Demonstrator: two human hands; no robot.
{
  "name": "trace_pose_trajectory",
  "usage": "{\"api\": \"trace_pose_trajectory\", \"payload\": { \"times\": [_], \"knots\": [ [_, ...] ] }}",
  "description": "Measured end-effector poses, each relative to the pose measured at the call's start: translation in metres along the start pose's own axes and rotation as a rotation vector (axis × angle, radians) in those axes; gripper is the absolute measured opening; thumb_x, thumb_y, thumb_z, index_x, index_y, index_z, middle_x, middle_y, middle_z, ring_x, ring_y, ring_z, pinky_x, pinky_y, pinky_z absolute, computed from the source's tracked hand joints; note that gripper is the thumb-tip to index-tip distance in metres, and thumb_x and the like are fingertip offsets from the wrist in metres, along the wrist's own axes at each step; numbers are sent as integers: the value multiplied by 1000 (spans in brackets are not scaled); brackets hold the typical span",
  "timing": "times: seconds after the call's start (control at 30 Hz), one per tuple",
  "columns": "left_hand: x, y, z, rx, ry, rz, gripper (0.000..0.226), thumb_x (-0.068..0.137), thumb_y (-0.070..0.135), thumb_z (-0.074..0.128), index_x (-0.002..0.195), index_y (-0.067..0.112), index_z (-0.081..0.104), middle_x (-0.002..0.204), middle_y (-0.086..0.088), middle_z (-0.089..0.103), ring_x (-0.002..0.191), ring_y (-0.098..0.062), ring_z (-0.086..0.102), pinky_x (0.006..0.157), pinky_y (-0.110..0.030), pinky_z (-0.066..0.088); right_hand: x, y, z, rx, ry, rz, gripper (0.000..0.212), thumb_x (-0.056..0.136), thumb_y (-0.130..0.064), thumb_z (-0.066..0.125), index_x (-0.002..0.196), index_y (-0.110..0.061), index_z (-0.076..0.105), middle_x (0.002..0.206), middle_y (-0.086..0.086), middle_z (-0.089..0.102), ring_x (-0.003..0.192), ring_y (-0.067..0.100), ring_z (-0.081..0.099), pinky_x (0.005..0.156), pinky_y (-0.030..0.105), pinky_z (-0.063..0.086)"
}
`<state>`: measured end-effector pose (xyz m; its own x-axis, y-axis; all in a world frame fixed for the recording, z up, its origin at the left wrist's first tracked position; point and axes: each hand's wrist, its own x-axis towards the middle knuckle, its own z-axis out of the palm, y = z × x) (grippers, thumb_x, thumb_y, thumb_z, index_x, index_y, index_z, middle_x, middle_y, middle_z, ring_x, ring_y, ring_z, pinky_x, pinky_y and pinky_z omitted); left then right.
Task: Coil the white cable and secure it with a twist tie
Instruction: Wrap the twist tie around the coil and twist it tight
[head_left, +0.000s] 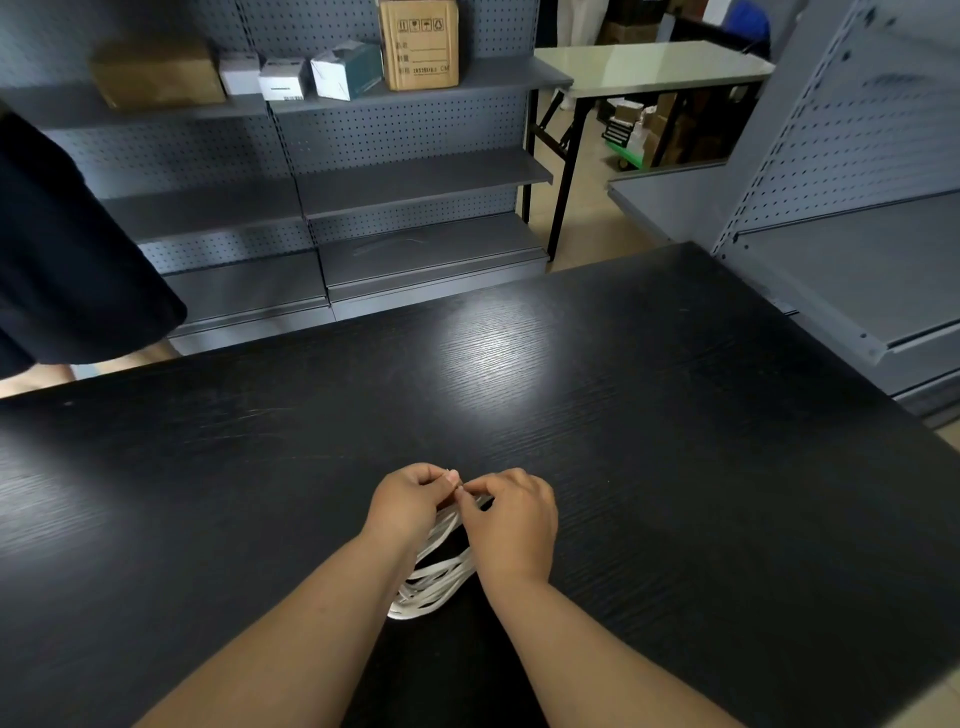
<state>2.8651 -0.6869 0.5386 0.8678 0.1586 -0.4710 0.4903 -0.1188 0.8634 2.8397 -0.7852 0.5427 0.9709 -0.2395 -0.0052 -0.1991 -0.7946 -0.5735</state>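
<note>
Black wood-grain table (675, 415) fills the lower part of the view, with a patch of glare near its middle. Two bare forearms reach in from the bottom edge, and the hands meet near the table's near centre.

A white cable (436, 577) lies in a long, narrow coil of many loops between the wrists. Its near end rests on the table. Its far end rises into the hands.

The left hand (408, 501) has its fingers curled in, thumb and fingertips pinched together on the coil's far end. The right hand (514, 517) sits just beside it, knuckles up and fingers bent. Its thumb and forefinger pinch the same spot, so the fingertips of both hands touch. Whether a tie sits between them cannot be told, as that spot is too small and partly hidden.

Beyond the table stand grey pegboard shelves (415, 176). The top shelf carries a tall cardboard box (420, 44) and several smaller boxes (283, 78). A pale folding table (649, 65) stands further back on the right, and more grey shelving runs along the right side. A dark cloth (67, 249) hangs in at the left edge.
</note>
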Motion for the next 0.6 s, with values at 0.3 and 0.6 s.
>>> {"api": "trace_pose_trajectory", "payload": {
  "times": [0.3,0.6],
  "knots": [
    [2,-1,0,-2,20,-16,19,89,20,61,73,13,69,71,-1,68,72,-13,63,62,-21,43,0,19,-8,152,-133,-63,8,83,-23,66,76,-19,67,97,-9,52,103,3,44,82,8,30],
    [-1,0,-2,64,-10,10,17,87,24,64,75,14,72,76,1,71,80,-10,64,65,-21,43,0,18,-5,180,-111,-57,15,86,-20,65,71,-18,64,91,-12,48,103,3,41,86,10,28]
  ]
}}
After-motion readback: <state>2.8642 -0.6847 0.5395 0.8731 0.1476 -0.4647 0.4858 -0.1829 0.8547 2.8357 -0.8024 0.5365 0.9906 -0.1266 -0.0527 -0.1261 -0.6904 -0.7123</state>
